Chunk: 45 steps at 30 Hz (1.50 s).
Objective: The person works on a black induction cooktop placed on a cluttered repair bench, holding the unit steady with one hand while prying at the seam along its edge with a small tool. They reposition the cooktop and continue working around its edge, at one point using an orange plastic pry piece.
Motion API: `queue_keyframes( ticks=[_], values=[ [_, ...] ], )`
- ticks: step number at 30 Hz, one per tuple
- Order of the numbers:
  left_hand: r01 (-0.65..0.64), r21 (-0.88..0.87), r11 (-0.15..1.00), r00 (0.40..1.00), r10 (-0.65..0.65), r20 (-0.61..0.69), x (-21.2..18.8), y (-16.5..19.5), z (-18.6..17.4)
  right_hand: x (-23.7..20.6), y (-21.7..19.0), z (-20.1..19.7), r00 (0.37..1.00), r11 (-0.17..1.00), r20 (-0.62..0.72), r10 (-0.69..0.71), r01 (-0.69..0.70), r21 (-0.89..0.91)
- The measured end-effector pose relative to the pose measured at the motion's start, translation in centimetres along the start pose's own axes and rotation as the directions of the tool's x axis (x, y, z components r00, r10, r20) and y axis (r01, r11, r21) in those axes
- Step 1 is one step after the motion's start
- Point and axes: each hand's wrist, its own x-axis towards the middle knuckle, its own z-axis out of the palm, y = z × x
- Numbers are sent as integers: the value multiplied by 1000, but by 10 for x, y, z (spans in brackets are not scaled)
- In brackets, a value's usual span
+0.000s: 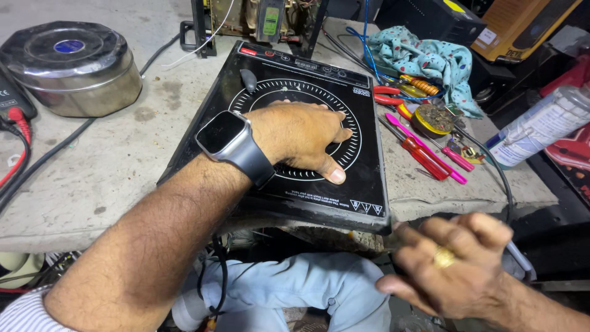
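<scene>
We see a flat black induction cooktop (289, 132) with white ring markings lying on the concrete bench, its near edge overhanging.

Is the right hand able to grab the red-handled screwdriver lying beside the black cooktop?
Probably yes. The right hand hangs below the bench edge, blurred, seemingly holding something grey, while the red-handled screwdriver lies uncovered near that edge beside the black flat glass cooktop. It might need to free its fingers first.
</scene>
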Motion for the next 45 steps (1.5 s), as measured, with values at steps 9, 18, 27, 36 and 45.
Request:
queue_keyframes(
  ticks=[9, 18, 27, 36, 45],
  values=[
    [42, -45, 998, 997, -44, -65, 0, 3, -3, 17, -38, 17, 999, 999, 43, 12, -14, 46],
    [38, -29, 999, 998, -40, -42, 1, 1, 0, 11, -27, 43, 985, 984, 164, -51, 78, -162],
    [10, -32, 999, 998, -12, -54, -1, -1, 0, 7, -22, 46, 988, 954, 139, -61, 99, -283],
    [-39, -101, 994, 993, 28, -113, -8, -5, 4, 20, -8, 42, 953, 891, 111, -281, 302, -338],
    [20, -97, 995, 999, -25, -48, -7, -3, 3, 11, -6, 41, 959, 864, 125, -255, 284, -417]
  ],
)
